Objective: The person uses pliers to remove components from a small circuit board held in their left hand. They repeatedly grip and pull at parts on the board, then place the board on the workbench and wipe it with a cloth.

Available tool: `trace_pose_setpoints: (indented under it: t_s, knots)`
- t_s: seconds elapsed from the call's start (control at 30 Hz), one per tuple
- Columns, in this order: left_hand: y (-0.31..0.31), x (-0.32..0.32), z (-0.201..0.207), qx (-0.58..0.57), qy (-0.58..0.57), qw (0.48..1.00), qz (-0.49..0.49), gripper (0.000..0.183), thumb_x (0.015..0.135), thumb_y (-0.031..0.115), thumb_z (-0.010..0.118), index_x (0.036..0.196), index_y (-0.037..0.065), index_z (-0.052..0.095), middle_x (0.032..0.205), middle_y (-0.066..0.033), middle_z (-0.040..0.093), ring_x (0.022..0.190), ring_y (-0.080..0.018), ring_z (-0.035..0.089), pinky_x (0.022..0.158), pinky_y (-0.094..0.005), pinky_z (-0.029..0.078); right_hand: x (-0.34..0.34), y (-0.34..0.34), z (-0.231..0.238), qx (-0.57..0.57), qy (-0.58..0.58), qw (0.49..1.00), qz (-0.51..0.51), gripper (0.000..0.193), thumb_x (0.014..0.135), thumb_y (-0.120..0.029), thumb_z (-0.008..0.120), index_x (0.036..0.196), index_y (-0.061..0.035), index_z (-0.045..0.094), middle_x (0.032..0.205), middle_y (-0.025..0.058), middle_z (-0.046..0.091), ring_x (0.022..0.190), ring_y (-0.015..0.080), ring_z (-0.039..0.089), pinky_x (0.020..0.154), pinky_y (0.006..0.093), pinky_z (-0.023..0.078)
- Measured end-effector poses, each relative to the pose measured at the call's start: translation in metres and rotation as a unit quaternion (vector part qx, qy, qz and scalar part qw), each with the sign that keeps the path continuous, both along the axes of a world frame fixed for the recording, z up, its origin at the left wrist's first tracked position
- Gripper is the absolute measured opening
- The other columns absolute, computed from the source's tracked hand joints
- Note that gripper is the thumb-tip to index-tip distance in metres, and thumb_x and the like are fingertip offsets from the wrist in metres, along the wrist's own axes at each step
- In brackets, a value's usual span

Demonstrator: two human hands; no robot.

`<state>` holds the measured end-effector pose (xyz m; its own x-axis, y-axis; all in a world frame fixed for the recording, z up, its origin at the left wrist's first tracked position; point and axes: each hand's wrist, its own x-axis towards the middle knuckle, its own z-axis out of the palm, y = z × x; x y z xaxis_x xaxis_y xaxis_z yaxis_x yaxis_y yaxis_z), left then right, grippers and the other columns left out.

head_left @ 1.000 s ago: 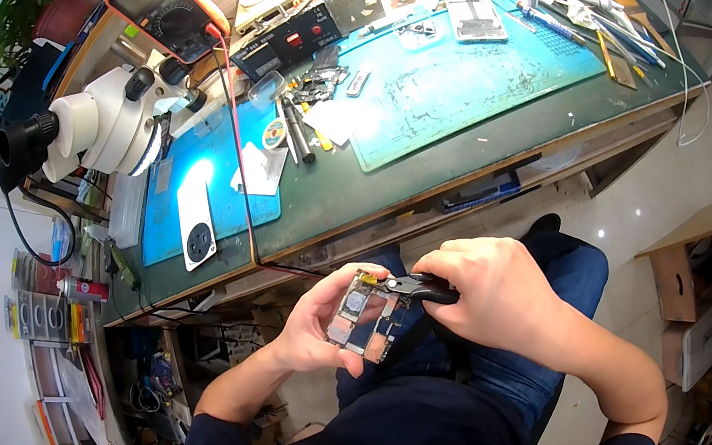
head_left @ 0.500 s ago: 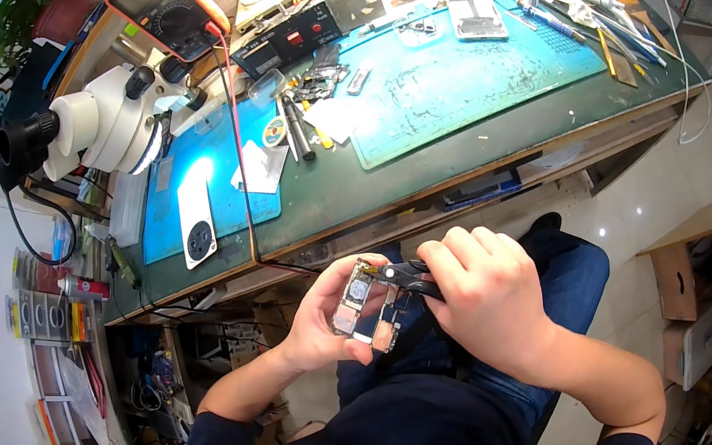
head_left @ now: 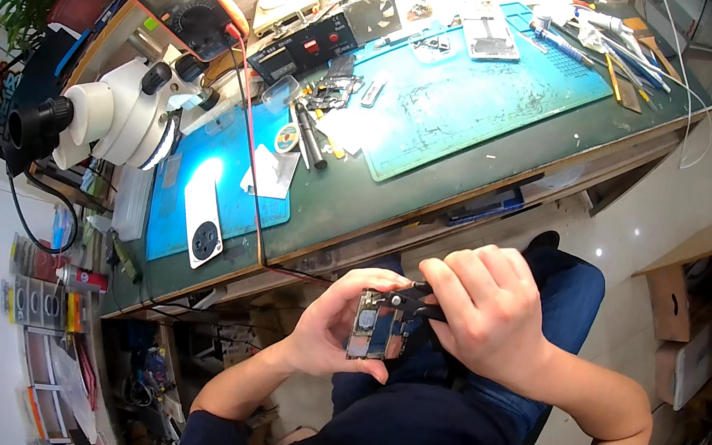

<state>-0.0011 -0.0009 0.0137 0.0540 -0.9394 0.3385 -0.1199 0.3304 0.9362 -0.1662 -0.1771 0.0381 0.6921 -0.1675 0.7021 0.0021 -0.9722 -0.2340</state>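
Observation:
Above my lap, my left hand [head_left: 322,334] grips a small phone circuit board [head_left: 366,320] by its edges, thumb below and fingers above. Metal shields and a copper-toned patch show on the board. My right hand [head_left: 492,305] is wrapped round black-handled pliers [head_left: 414,303], which may be cutters. Their jaws meet the upper edge of the board, close to my left fingertips. What exactly lies between the jaws is too small to make out. Part of the handles is hidden inside my right hand.
The workbench [head_left: 357,213] carries a blue mat [head_left: 486,103], an orange multimeter [head_left: 187,7], a white microscope [head_left: 117,115] and an opened phone [head_left: 490,37]. A white phone back plate [head_left: 202,221] lies under the microscope. A cable [head_left: 256,216] hangs over the bench's front edge.
Both hands, with the board and pliers, have shifted slightly right in view. The board has turned, showing less of its right side. The whole bench also appears shifted as my head moved.

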Motion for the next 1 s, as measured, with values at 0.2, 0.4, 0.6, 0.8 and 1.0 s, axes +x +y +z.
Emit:
trace_pose_setpoints:
  t_s: [0.2,0.4,0.6,0.8,1.0]
  knots:
    - [0.003,0.004,0.002,0.005,0.002,1.000,-0.025,0.098,0.070,0.020,0.096,0.148,-0.002,0.042,0.146,-0.0163,0.045,0.137,-0.0264,0.047,0.114,-0.0407,0.040,-0.005,-0.004,0.003,0.024,0.047,0.998,0.037,0.021,0.069,-0.010,0.071,0.088,-0.0068,0.063,0.077,0.0026,0.052,0.070,0.0191,0.056,0.062,0.0326,0.046]
    - [0.014,0.004,-0.006,0.102,0.171,0.978,-0.060,0.106,0.068,0.022,0.097,0.153,-0.001,0.037,0.148,-0.0119,0.044,0.137,-0.0218,0.048,0.117,-0.0400,0.039,-0.009,-0.013,0.012,0.162,0.166,0.966,0.115,0.024,0.072,-0.015,0.077,0.092,-0.0076,0.067,0.082,0.0052,0.063,0.079,0.0243,0.067,0.070,0.0368,0.055]
    - [0.016,-0.003,-0.002,0.169,0.281,0.945,-0.016,0.114,0.063,0.025,0.099,0.154,0.001,0.034,0.147,-0.0090,0.049,0.135,-0.0213,0.053,0.119,-0.0423,0.039,-0.005,-0.020,0.008,0.207,0.209,0.947,0.126,0.024,0.073,-0.015,0.077,0.093,-0.0065,0.067,0.085,0.0071,0.065,0.085,0.0268,0.069,0.074,0.0396,0.056]
    - [0.012,-0.007,0.002,0.177,0.281,0.943,0.016,0.118,0.059,0.029,0.100,0.153,0.002,0.034,0.142,-0.0110,0.053,0.131,-0.0228,0.056,0.112,-0.0392,0.045,-0.005,-0.014,0.017,0.085,0.190,0.977,0.057,0.027,0.070,-0.017,0.082,0.088,-0.0072,0.063,0.089,0.0067,0.063,0.087,0.0255,0.066,0.078,0.0369,0.053]
    - [0.014,-0.003,0.003,0.183,0.266,0.946,0.006,0.114,0.062,0.026,0.099,0.153,0.001,0.035,0.145,-0.0123,0.054,0.135,-0.0216,0.054,0.119,-0.0412,0.039,-0.007,-0.020,0.014,0.162,0.225,0.955,0.104,0.025,0.072,-0.020,0.081,0.086,-0.0064,0.065,0.084,0.0089,0.066,0.084,0.0286,0.069,0.076,0.0408,0.056]
